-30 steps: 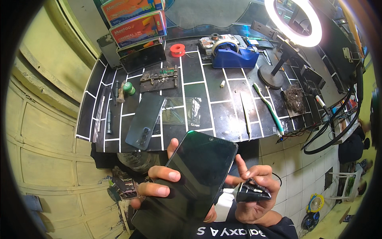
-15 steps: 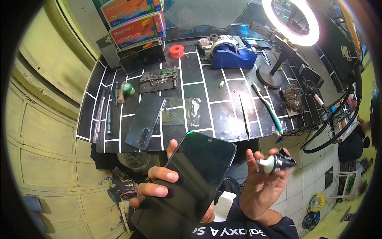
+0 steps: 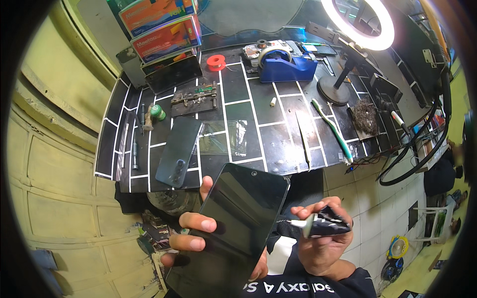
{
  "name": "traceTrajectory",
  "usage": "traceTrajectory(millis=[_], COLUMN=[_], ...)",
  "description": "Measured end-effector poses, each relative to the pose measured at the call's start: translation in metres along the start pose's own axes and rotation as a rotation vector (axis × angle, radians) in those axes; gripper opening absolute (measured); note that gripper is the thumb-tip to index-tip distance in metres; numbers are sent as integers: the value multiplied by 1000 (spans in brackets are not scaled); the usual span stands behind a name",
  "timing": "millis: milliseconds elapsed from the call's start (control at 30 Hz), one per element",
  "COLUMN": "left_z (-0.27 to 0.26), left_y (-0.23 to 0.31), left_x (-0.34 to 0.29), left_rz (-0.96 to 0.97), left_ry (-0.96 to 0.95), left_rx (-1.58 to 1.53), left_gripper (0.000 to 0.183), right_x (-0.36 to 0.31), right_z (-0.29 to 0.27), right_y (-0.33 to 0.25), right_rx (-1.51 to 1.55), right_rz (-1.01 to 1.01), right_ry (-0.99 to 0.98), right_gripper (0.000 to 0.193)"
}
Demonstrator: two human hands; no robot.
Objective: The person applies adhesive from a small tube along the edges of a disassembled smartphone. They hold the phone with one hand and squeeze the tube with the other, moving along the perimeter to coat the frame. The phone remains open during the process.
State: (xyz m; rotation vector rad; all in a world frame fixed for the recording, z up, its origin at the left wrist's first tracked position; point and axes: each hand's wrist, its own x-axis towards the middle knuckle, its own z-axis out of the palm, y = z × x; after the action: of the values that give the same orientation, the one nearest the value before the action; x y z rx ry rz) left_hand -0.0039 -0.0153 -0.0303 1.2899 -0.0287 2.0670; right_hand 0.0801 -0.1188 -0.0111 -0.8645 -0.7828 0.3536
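Phone screen (image 3: 236, 223): smooth, glossy. Tape dispenser (image 3: 293, 71): plastic. Wire wool (image 3: 365, 118): rough, matt.

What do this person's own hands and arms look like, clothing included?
The left hand and right hand are ungloved, as far as they show. A black top with white lettering is worn; its sleeve length is hard to tell.

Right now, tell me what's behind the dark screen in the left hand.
The left hand shows past both side edges; its palm and anything else behind the screen are covered.
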Motion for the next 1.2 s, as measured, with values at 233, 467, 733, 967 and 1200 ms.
traceTrajectory(millis=[233, 467, 733, 967, 1200], left_z=[5, 16, 25, 30, 32], left_y=[-1, -1, -1, 0, 1], left_x=[-5, 3, 7, 9, 11], left_rz=[-58, -36, -50, -55, -70], left_ry=[215, 134, 223, 283, 292], left_rx=[-30, 82, -4, 11, -17], left_gripper=[106, 84, 34, 22, 31], right_x=[1, 0, 1, 1, 2], right_z=[3, 4, 3, 5, 5], right_y=[-2, -4, -6, -6, -6], right_rx=[-8, -56, -97, -111, -101], right_rz=[-4, 20, 16, 0, 3], right_ry=[-92, -97, -139, -126, -115], right_gripper=[54, 49, 49, 49, 49])
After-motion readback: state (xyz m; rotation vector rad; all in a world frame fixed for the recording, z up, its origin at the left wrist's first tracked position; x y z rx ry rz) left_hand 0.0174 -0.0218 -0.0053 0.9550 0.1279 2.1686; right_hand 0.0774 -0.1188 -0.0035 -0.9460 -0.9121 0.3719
